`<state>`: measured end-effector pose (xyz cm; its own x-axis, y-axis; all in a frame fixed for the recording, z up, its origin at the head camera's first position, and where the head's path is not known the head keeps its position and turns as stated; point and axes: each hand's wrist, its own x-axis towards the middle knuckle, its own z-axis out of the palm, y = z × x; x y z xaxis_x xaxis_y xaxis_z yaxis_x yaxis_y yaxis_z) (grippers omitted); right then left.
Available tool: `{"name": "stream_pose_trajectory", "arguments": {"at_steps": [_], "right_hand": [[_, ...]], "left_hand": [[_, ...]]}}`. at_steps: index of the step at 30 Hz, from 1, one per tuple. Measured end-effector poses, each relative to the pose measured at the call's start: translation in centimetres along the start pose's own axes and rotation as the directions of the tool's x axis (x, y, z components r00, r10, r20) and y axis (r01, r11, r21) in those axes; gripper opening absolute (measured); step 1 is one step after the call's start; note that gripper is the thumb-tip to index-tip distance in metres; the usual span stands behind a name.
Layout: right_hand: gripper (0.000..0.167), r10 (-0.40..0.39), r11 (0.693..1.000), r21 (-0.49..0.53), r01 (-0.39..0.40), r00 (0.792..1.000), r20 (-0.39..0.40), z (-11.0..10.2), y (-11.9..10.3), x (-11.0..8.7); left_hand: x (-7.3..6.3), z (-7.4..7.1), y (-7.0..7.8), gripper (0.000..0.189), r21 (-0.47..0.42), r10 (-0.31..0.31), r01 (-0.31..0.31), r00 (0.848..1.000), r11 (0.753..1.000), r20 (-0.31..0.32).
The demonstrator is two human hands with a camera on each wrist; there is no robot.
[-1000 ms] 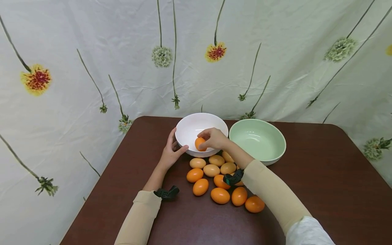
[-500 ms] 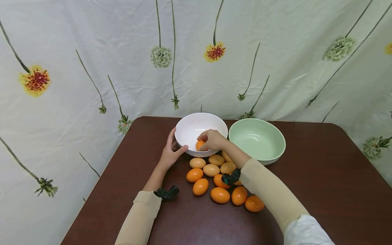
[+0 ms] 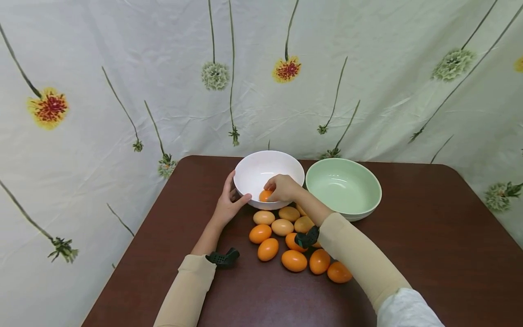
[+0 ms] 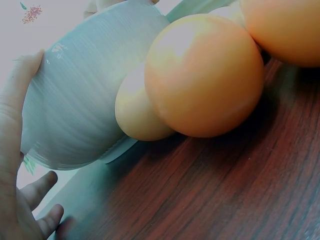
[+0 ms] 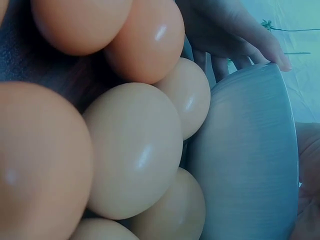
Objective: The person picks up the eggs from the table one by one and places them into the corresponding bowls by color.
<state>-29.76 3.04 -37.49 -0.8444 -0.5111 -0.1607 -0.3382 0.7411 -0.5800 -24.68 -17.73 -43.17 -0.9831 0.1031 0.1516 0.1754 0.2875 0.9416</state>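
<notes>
We appear to be at the placing step: our right hand (image 3: 284, 187) reaches over the near rim of the white bowl (image 3: 252, 175), its fingers closed in a pinch on an orange egg (image 3: 265, 195) low inside, by the near wall. We cannot tell whether that egg already bears on the bowl's floor, as our fingers cover part of it. Our left hand (image 3: 226, 206) grips the bowl's left side, thumb on the near rim and fingers spread round the outside, which looks like steadying.

On the worktop (image 3: 241, 290), tan eggs (image 3: 282, 227) crowd together in front of the white bowl, the closest ones against or just beside its outer wall. More orange eggs (image 3: 294, 261) lie nearer to us, some partly hidden by our right forearm. The green bowl (image 3: 343, 186) stands just to the right of the white one.

As we judge it, the next move calls for seating the egg gently on the bowl's floor before we loosen the pinch, since a round shell may roll. Our left hand should hold its grip meanwhile, and our right wrist should lift clear without brushing the eggs below.
</notes>
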Motion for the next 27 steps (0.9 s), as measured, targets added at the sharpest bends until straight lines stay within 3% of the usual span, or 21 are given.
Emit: {"name": "stream_pose_trajectory", "arguments": {"at_steps": [6,16,24,27], "right_hand": [[0.037,-0.060,0.998,0.016,0.061,0.997,-0.050,0.1,0.3,-0.2],[0.035,-0.064,0.991,0.107,0.078,0.989,-0.130,0.0,0.2,-0.9],[0.037,-0.064,0.974,0.202,0.100,0.982,-0.178,0.0,0.7,-1.1],[0.036,-0.074,0.962,0.244,0.120,0.979,-0.191,-0.1,0.8,-1.2]], "left_hand": [[1.2,0.2,-2.9,0.088,-0.052,0.023,-0.023,1.000,0.998,-0.010],[1.1,0.3,-3.2,0.087,-0.049,0.052,-0.053,0.998,0.997,-0.022],[-0.3,0.2,0.5,0.086,-0.044,0.009,-0.009,1.000,0.999,0.003],[-0.4,0.1,0.6,0.086,-0.043,0.014,-0.014,1.000,0.999,0.001]]}}
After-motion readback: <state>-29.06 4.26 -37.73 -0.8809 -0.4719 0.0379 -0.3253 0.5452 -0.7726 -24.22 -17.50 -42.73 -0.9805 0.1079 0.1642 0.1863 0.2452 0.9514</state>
